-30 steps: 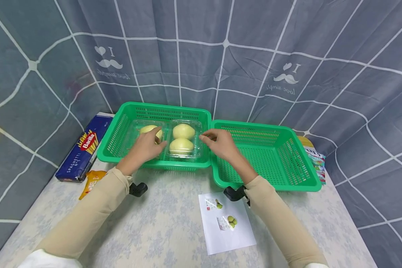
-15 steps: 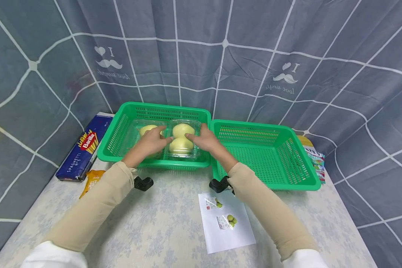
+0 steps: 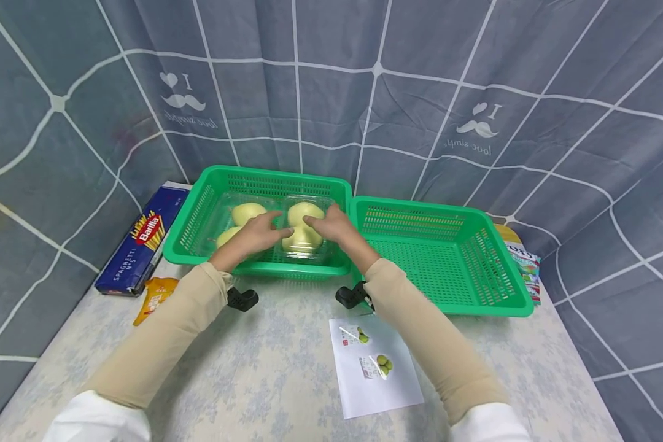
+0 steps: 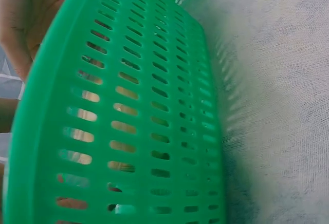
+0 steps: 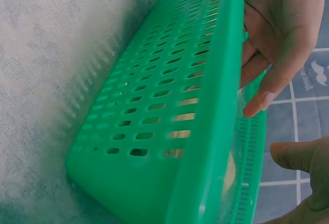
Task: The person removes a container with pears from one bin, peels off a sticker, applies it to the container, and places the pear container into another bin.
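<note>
In the green basket (image 3: 199, 258) at left lie two clear plastic boxes of pale yellow, rounded fruits. My left hand (image 3: 256, 234) reaches over the left box (image 3: 229, 199), covering part of it, with index finger and thumb spread at the left side of the right box (image 3: 304, 253). On that box's other side is my right hand (image 3: 336, 224). Its thumb lies over the lid above the fruit (image 3: 306, 213), and its fingers reach down the box's right side. The wrist views see the hands past the basket wall, which hides the fingertips; firm contact is unclear.
A second green basket (image 3: 420, 270) adjoins on the right. A blue spaghetti box (image 3: 140, 242) and an orange packet (image 3: 156, 298) lie at left. Colourful packets (image 3: 525, 270) stand behind the right basket. A paper with fruit pictures (image 3: 376, 374) lies in front; a curtain (image 3: 331, 104) hangs behind.
My right hand has come in from the right, and its thumb now lies over the right box. My left hand has shifted right, uncovering more fruit in the left box.
</note>
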`<move>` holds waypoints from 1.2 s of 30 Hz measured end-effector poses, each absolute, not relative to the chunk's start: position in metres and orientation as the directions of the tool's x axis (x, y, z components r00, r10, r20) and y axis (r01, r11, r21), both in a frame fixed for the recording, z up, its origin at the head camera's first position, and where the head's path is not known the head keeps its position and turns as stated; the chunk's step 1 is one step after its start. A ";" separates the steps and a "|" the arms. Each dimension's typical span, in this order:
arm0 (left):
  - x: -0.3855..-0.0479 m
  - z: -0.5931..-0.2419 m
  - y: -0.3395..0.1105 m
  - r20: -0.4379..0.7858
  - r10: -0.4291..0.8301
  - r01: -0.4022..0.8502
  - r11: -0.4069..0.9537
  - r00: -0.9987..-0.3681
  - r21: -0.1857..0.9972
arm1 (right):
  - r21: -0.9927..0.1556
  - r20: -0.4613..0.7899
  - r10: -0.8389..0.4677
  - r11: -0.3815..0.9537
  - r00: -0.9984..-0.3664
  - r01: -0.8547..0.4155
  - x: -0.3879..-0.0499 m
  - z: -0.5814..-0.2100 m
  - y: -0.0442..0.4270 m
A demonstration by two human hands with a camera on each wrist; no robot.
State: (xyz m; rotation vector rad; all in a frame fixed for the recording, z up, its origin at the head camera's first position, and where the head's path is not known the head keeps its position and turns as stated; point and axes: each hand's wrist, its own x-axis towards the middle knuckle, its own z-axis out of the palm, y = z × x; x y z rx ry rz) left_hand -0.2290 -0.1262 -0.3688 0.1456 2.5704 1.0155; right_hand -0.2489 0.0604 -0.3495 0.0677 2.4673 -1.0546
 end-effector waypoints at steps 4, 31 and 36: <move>-0.230 -0.372 -0.125 -0.325 0.230 -0.062 0.725 -0.917 0.686 | -0.628 -0.431 -0.124 0.753 -0.894 0.199 -0.247 -0.352 0.060; -0.232 -0.383 -0.125 -0.337 0.228 -0.091 0.692 -0.914 0.716 | -0.706 -0.425 -0.151 0.672 -0.893 0.222 -0.247 -0.365 0.060; -0.233 -0.381 -0.126 -0.318 0.224 -0.081 0.689 -0.921 0.720 | -0.716 -0.424 -0.156 0.661 -0.892 0.225 -0.248 -0.364 0.060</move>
